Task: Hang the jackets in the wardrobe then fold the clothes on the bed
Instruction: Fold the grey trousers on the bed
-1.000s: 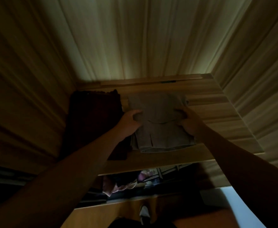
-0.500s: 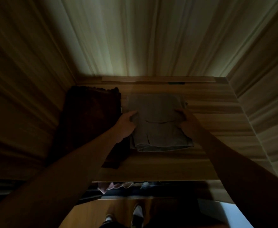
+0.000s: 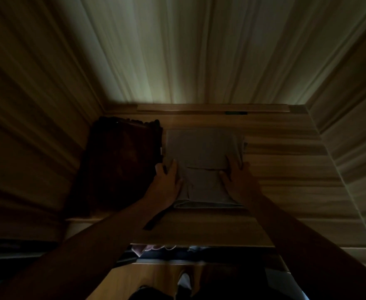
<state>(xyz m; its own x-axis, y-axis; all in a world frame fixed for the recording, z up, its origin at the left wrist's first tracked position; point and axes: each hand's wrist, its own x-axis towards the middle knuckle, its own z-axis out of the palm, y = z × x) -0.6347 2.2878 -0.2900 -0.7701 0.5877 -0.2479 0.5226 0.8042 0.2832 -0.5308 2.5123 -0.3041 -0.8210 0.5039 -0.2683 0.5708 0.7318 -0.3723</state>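
Note:
A folded grey garment (image 3: 201, 148) lies flat on a wooden wardrobe shelf (image 3: 286, 169), lit dimly. My left hand (image 3: 167, 185) rests on its left edge with fingers spread, thumb toward the dark pile. My right hand (image 3: 238, 180) lies flat on the garment's right side, fingers pointing to the back. Neither hand is closed around the cloth. A dark brown folded garment (image 3: 121, 163) lies beside the grey one at the shelf's left end, touching it.
Wooden walls close the shelf in at left, right and back. A thin wooden strip (image 3: 212, 108) runs along the back. Below the shelf's front edge hang some clothes (image 3: 154, 249), and a foot (image 3: 184, 280) shows on the floor.
Both hands have slid back along the grey garment and opened flat on it. The garment lies a little deeper on the shelf. The view has tilted down slightly.

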